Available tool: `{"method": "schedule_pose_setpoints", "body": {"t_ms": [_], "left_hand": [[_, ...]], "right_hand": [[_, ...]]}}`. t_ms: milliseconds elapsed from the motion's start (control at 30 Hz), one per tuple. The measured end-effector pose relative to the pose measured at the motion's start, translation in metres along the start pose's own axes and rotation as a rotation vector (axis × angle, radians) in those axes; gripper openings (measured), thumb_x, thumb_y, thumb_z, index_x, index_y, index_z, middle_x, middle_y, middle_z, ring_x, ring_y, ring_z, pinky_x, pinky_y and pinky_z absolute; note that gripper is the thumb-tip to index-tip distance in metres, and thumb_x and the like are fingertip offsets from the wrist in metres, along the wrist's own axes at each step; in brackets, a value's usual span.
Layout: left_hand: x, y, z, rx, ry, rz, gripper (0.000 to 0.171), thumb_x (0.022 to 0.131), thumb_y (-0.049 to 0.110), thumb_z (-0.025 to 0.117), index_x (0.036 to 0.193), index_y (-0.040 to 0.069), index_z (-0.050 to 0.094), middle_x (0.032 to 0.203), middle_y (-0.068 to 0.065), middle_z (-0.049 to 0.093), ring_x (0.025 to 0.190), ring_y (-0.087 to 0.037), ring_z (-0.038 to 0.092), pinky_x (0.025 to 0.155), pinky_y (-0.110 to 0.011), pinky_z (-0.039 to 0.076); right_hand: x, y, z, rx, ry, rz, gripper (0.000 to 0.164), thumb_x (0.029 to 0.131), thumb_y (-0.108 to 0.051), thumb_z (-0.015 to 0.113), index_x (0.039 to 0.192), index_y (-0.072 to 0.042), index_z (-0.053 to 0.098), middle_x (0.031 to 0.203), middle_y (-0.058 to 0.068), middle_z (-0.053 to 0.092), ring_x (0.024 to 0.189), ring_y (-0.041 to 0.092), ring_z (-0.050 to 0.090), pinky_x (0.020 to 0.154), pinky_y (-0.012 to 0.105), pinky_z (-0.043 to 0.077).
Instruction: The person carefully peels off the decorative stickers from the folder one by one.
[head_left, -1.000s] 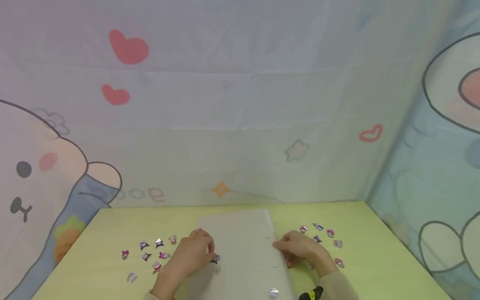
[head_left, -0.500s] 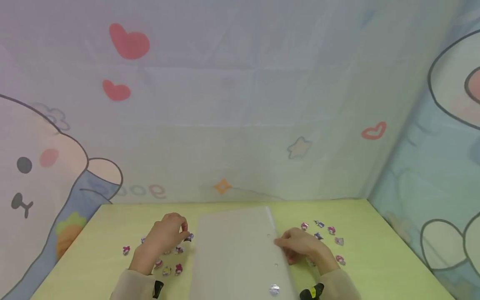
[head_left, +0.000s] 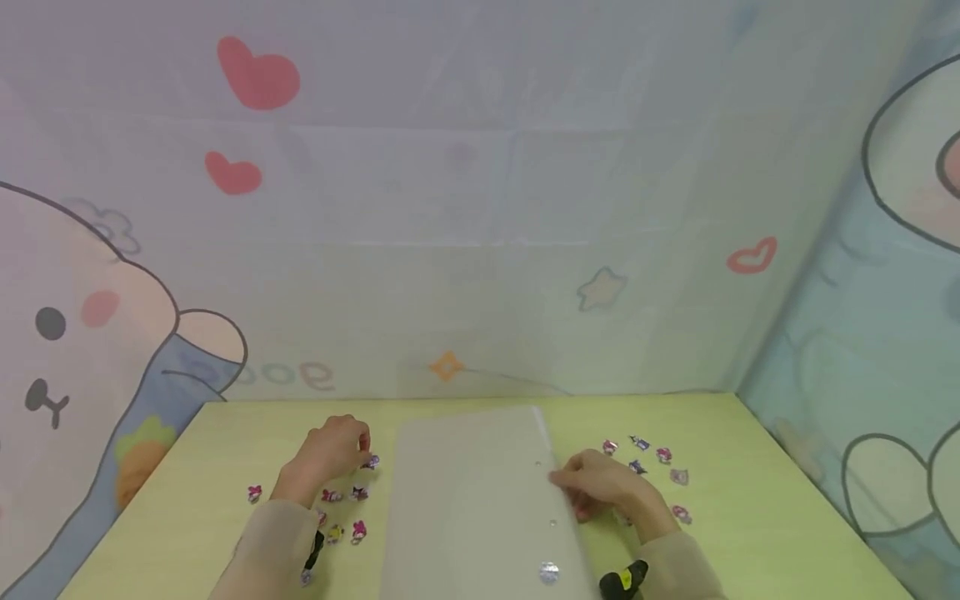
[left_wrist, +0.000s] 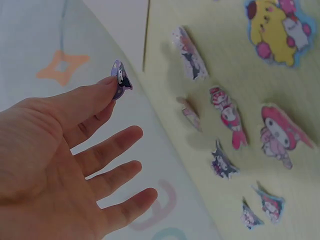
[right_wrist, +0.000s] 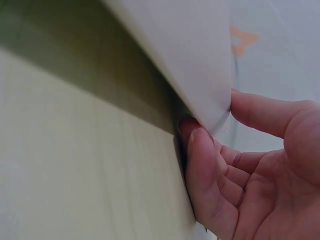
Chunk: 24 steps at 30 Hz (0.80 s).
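My left hand [head_left: 326,454] pinches a small purple-and-black cartoon sticker [left_wrist: 119,81] between thumb and index finger, the other fingers spread apart. It hovers over the left part of the table, left of a white sheet [head_left: 465,500] with small round holes near its right edge. My right hand [head_left: 603,483] holds that right edge, thumb on top and fingers curled beneath. In the right wrist view the white sheet [right_wrist: 195,55] bends up off the table at the grip. A round silvery spot [head_left: 549,572] shows near the sheet's lower right.
Several cartoon stickers lie left of the sheet, among them a pink-hooded one [left_wrist: 277,132] and a yellow dog [left_wrist: 275,35]. More stickers, such as a pink one [head_left: 681,514], lie to the right. A printed cloth [head_left: 480,208] hangs behind the pale yellow table [head_left: 772,517].
My left hand has moved left and back from the sheet's left edge, still with the sticker in its fingers. My right hand keeps its grip on the sheet. The head view has tilted slightly down.
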<state>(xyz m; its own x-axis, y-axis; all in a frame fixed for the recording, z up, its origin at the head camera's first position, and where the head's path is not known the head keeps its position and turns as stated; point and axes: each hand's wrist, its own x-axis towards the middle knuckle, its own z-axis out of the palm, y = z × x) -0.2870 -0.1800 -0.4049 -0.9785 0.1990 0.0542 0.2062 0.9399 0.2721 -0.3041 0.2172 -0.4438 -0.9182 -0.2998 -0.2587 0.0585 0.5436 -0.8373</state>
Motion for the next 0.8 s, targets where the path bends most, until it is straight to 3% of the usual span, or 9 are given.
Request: {"method": "schedule_pose_setpoints", "body": {"t_ms": [200,467,800], "left_hand": [[0.005,-0.006,0.007,0.003,-0.039,-0.013,0.014,0.088,0.011,0.072,0.079,0.013,0.061,0.079,0.000,0.055,0.072,-0.020,0.048,0.069,-0.046,0.043],[0.011,-0.008,0.014,0.040,-0.104,-0.037,0.021,0.088,-0.004,0.060,0.074,0.013,0.061,0.074,0.001,0.053,0.072,-0.021,0.048,0.077,-0.050,0.042],[0.015,0.002,0.017,0.108,-0.068,-0.032,0.023,0.089,-0.004,0.060,0.071,0.010,0.061,0.080,-0.004,0.054,0.081,-0.028,0.046,0.078,-0.053,0.041]], "right_hand": [[-0.001,-0.001,0.005,0.015,-0.006,-0.001,0.025,0.094,-0.024,0.064,0.095,0.001,0.063,0.080,0.012,0.060,0.060,0.018,0.059,0.059,0.032,0.055],[0.000,-0.001,0.005,0.002,0.011,-0.001,0.024,0.095,-0.023,0.064,0.095,0.001,0.063,0.080,0.012,0.060,0.061,0.020,0.059,0.060,0.034,0.055],[0.000,0.000,0.002,-0.007,0.021,0.013,0.025,0.095,-0.023,0.064,0.097,0.001,0.064,0.079,0.013,0.060,0.062,0.021,0.060,0.060,0.033,0.055]]}}
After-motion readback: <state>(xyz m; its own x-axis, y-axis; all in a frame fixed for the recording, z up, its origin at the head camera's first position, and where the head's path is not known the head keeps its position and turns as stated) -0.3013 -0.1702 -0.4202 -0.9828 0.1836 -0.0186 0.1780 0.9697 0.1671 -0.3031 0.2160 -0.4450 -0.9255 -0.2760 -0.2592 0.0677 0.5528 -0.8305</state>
